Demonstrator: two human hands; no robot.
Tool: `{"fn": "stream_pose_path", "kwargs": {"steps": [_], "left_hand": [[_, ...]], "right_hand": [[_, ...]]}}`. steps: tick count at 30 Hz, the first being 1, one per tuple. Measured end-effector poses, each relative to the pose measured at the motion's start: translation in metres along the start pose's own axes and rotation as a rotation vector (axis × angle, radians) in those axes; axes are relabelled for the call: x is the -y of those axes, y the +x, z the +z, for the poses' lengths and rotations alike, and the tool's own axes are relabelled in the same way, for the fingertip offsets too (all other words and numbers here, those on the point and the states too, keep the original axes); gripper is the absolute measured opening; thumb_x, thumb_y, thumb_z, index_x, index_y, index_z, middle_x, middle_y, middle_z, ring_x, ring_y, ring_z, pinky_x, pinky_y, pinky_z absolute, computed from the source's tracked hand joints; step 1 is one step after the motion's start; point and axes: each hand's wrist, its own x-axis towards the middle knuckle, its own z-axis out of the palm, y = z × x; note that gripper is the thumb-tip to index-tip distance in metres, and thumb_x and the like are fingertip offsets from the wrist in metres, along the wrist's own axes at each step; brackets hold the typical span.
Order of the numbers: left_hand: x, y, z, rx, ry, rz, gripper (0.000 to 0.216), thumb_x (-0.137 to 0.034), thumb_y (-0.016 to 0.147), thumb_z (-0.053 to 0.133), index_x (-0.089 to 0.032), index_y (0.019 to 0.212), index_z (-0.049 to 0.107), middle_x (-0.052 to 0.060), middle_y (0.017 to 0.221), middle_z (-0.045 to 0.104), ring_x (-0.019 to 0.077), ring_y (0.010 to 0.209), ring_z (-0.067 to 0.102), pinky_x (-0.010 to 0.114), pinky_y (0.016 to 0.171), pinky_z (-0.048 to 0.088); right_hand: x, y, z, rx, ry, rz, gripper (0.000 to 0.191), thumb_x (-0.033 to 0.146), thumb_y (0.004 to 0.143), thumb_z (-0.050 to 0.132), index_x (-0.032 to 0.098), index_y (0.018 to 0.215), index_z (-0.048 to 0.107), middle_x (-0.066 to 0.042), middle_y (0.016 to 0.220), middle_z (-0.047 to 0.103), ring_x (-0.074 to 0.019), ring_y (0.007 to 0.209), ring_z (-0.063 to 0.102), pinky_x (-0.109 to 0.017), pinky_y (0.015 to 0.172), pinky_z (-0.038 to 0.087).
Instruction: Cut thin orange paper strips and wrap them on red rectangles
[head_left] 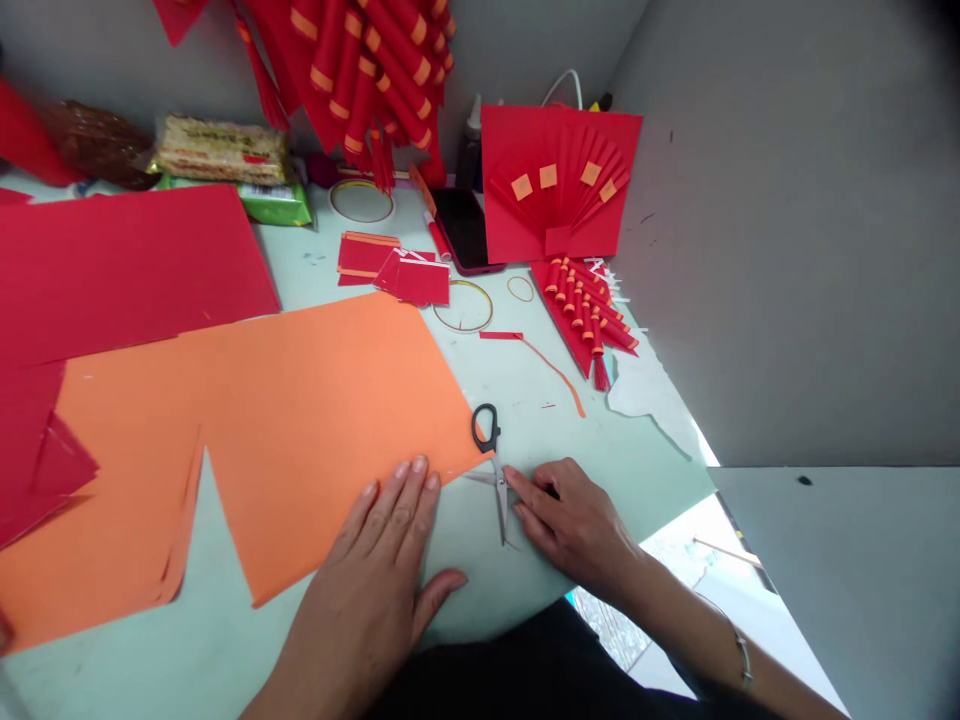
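Observation:
My left hand [382, 570] lies flat and open on the near corner of a large orange paper sheet [277, 420], fingers stretched out. My right hand [574, 520] rests on the pale green table [540, 400] just right of the sheet, fingers curled loosely, fingertips touching the blades of small scissors [493, 465]. The scissors lie open on the table, black handles pointing away from me. Whether the right hand grips anything is hidden under its fingers.
A big red sheet [127, 265] lies at the left. Red paper squares [394, 268], a phone [463, 228], a folded red fan card [559, 185], paper firecracker strings [589, 310], rings, an orange strip [555, 370] and snack packs [225, 150] crowd the back. Grey walls close the right side.

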Motion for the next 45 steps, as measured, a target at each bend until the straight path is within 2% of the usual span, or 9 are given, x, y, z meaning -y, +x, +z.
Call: {"fn": "stream_pose_path", "kwargs": {"steps": [8,23,30,38,45], "left_hand": [[0.001,-0.001,0.001,0.001,0.008,-0.005,0.083,-0.062,0.097,0.031,-0.005,0.155,0.015,0.022,0.148,0.047,0.0335,0.133,0.05,0.048,0.111,0.03],[0.0,-0.001,0.003,-0.002,0.018,-0.001,0.084,-0.06,0.096,0.033,-0.002,0.154,0.016,0.024,0.148,0.046,0.0351,0.133,0.049,0.048,0.112,0.028],[0.0,-0.002,0.003,-0.007,-0.014,-0.021,0.082,-0.06,0.097,0.033,-0.006,0.155,0.013,0.021,0.15,0.045,0.0328,0.135,0.048,0.048,0.112,0.03],[0.001,-0.004,0.001,-0.013,-0.032,-0.022,0.08,-0.059,0.096,0.036,-0.007,0.155,0.019,0.02,0.151,0.043,0.0317,0.137,0.045,0.046,0.112,0.031],[0.005,-0.015,-0.004,-0.03,0.029,0.022,0.079,-0.061,0.096,0.034,-0.005,0.152,0.027,0.021,0.146,0.05,0.0302,0.135,0.049,0.045,0.115,0.028]], "right_hand": [[0.001,-0.001,-0.001,0.024,0.022,0.007,0.035,0.022,0.098,0.048,0.011,0.127,0.064,-0.01,0.087,0.061,-0.0207,0.08,0.052,-0.032,0.064,0.047],[0.007,-0.003,0.001,0.021,0.01,-0.008,0.035,0.023,0.098,0.048,0.011,0.127,0.063,-0.009,0.087,0.06,-0.0202,0.079,0.052,-0.031,0.065,0.047],[0.011,-0.002,0.0,0.027,-0.005,-0.01,0.035,0.022,0.097,0.048,0.011,0.127,0.062,-0.009,0.087,0.061,-0.0199,0.079,0.052,-0.031,0.065,0.048],[0.015,0.001,0.002,0.012,0.001,-0.017,0.034,0.021,0.097,0.048,0.01,0.126,0.063,-0.01,0.086,0.061,-0.0193,0.078,0.052,-0.03,0.064,0.047],[0.016,0.001,0.003,-0.002,0.006,-0.011,0.034,0.022,0.097,0.048,0.009,0.124,0.065,-0.01,0.084,0.061,-0.02,0.076,0.052,-0.031,0.063,0.047]]}}
